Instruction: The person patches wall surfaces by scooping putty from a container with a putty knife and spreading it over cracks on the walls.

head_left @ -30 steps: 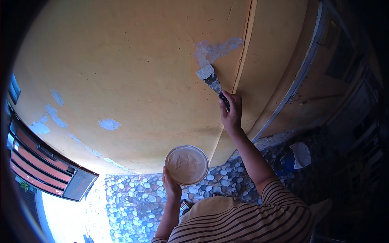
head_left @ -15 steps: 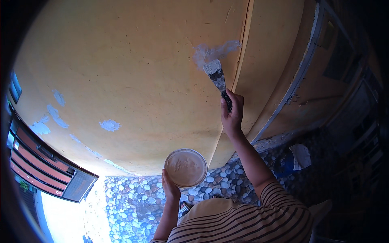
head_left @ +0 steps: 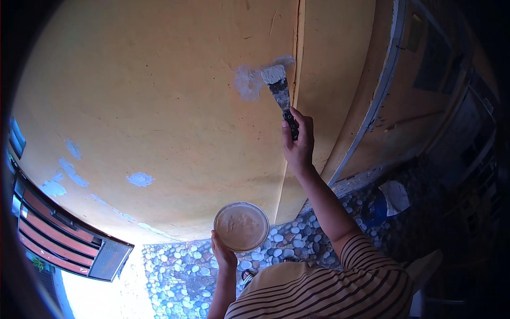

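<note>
My right hand (head_left: pixel 299 139) is closed around the dark handle of a putty knife (head_left: pixel 280 94), its wide blade pointing up and coated with whitish putty. The blade's end lies at a pale, wet-looking putty smear (head_left: pixel 247 83) on the yellow wall (head_left: pixel 175 106); whether it presses on the wall is hard to tell. Lower down, my left hand (head_left: pixel 223 254) grips the edge of a round tub (head_left: pixel 241 227) filled with beige-white putty. Its open top faces me, and the putty's surface is uneven.
A vertical crack (head_left: pixel 296 58) runs beside the smear. Several whitish patches, one a small patch (head_left: pixel 140 179), mark the wall at left. An orange slatted gate (head_left: pixel 58 234) stands at lower left. Pebble-patterned floor (head_left: pixel 183 271) lies below, with a blue container (head_left: pixel 376 210) at right.
The putty knife has shifted right across the smear toward the crack. My view has turned slightly, so wall and tub sit differently in the picture. Both hands keep their hold.
</note>
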`<state>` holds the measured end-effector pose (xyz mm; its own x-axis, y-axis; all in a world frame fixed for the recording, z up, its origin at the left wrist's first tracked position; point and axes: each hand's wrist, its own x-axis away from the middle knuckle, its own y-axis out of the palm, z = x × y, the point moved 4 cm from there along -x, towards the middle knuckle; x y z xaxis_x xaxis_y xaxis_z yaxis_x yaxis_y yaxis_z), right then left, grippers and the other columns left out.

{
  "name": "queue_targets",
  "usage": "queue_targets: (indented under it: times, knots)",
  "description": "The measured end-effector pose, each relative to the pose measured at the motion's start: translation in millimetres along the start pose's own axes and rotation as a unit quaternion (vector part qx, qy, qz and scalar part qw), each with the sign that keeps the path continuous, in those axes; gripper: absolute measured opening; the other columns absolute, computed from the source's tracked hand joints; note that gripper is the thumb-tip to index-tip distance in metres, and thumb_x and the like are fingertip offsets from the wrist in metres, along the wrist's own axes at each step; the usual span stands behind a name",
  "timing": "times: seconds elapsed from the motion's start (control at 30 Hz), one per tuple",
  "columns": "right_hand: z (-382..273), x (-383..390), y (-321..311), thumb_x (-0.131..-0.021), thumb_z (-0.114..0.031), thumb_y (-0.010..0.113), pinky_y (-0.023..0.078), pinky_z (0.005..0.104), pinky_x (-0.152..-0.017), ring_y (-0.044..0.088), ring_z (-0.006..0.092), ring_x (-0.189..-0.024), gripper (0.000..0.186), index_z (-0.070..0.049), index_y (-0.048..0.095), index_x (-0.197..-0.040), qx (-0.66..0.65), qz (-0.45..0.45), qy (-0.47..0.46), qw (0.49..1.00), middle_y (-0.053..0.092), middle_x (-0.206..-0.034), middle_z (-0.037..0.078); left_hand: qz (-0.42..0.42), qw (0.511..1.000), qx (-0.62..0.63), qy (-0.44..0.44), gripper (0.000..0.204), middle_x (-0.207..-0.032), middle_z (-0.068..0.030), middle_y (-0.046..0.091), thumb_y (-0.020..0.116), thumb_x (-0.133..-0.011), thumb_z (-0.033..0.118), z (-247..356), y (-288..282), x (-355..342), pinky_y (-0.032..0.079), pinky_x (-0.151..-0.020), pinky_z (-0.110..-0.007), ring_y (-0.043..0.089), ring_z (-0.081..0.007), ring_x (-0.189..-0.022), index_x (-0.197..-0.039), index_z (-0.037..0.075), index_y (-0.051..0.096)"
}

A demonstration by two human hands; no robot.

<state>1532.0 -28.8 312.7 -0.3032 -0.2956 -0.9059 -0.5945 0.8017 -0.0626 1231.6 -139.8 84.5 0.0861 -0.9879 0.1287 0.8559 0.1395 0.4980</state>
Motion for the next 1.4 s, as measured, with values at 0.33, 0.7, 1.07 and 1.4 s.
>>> queue_targets:
  times: [0.33,0.7,1.07,1.4]
  knots:
    - [32,61,6,-0.1,-0.015,0.063,0.054,0.0327,-0.087,0.069,0.023,-0.1,0.036,-0.001,0.055,-0.131,-0.094,-0.041,0.103,0.989,0.068,-0.115,0.018,-0.012,0.997,-0.077,0.007,0.058,-0.128,-0.0161,0.059,0.035,-0.108,0.046,-2,7,3,0.048,-0.099,-0.036,0.06,-0.0229,-0.115,-0.133,-0.004,0.052]
    - [33,58,4,-0.099,-0.015,0.064,0.055,0.0338,-0.087,0.07,0.0246,-0.101,0.036,0.0,0.056,-0.13,-0.065,-0.052,0.091,0.992,0.069,-0.114,0.019,0.025,0.999,0.022,-0.018,0.058,-0.129,-0.019,0.059,0.035,-0.108,0.044,-14,5,4,0.05,-0.099,-0.038,0.061,-0.0243,-0.116,-0.135,-0.005,0.05]
    - [26,50,5,-0.098,-0.015,0.065,0.055,0.0341,-0.085,0.07,0.0259,-0.1,0.034,-0.002,0.058,-0.129,-0.064,-0.077,0.113,0.989,0.069,-0.113,0.018,0.003,0.999,-0.048,0.0,0.058,-0.125,-0.0161,0.061,0.032,-0.108,0.045,-6,10,9,0.048,-0.097,-0.035,0.06,-0.0224,-0.112,-0.13,-0.004,0.054]
    - [11,40,9,-0.099,-0.015,0.064,0.056,0.0331,-0.083,0.071,0.0242,-0.099,0.035,-0.004,0.058,-0.131,-0.062,-0.076,0.099,0.99,0.07,-0.111,0.018,-0.01,0.998,-0.057,0.005,0.058,-0.125,-0.0158,0.06,0.034,-0.108,0.046,-5,8,8,0.047,-0.098,-0.036,0.06,-0.0218,-0.112,-0.131,-0.004,0.053]
